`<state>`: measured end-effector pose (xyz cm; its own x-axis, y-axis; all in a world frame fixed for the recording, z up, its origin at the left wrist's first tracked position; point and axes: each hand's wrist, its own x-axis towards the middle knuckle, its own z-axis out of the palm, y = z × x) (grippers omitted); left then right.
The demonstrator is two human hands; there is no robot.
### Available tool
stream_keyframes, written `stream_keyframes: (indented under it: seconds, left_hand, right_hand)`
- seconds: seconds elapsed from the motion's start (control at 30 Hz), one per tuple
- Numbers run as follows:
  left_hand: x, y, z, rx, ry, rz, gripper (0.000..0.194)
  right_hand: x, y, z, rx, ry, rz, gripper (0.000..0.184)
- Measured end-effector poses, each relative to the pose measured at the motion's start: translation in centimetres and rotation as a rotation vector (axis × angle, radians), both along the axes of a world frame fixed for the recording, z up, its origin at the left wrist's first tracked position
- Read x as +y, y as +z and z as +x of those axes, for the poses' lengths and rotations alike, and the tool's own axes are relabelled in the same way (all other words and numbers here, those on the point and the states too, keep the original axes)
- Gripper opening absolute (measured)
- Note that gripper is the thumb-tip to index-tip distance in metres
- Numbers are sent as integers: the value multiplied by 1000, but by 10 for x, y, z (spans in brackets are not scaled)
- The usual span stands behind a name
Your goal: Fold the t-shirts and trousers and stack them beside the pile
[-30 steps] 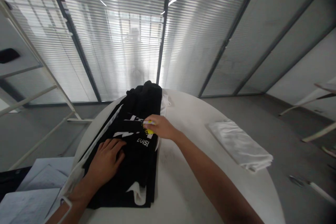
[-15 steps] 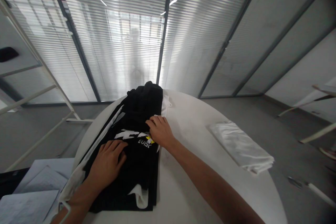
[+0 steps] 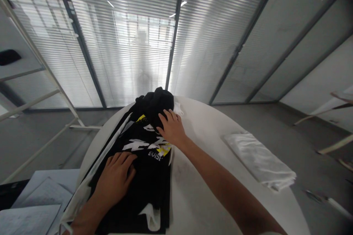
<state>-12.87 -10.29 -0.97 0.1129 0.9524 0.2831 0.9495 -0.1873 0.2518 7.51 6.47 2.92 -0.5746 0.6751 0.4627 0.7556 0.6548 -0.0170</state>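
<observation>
A black T-shirt (image 3: 149, 176) with white and yellow print lies lengthwise on a round white table (image 3: 201, 176), over a white garment whose edges show. My left hand (image 3: 117, 176) presses flat on the near part of the shirt, fingers stretched out. My right hand (image 3: 172, 128) lies flat on the far part of the shirt, fingers spread, next to a bunched black mass of cloth (image 3: 157, 101) at the table's far edge.
A folded white cloth (image 3: 260, 159) rests on the right side of the table. Papers (image 3: 30, 205) lie at the lower left. A white metal frame (image 3: 41, 91) stands at the left, glass walls with blinds behind. A grey floor surrounds the table.
My right hand let go of a pinched fold near the print and slid away from me along the shirt, now flat. More of the print shows. My left hand stayed in place.
</observation>
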Motion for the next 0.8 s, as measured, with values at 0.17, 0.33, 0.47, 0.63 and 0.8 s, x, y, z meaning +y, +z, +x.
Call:
stream_keyframes:
  seconds: [0.17, 0.33, 0.47, 0.63, 0.8]
  left_hand:
    - [0, -1, -1, -1, 2, -12, 31]
    - [1, 1, -1, -7, -1, -34, 31]
    - [2, 2, -1, -20, 0, -45, 31]
    - [2, 1, 0, -20, 13, -37, 31]
    - [2, 2, 1, -33, 22, -33, 30]
  right_hand:
    - [1, -17, -10, -26, -36, -158, 57]
    - [26, -2, -4, 72, 239, -335, 27]
    - [37, 40, 4, 230, 516, -639, 23]
    - [56, 88, 0, -65, 796, -1139, 30]
    - [143, 120, -2, 593, 341, -814, 32]
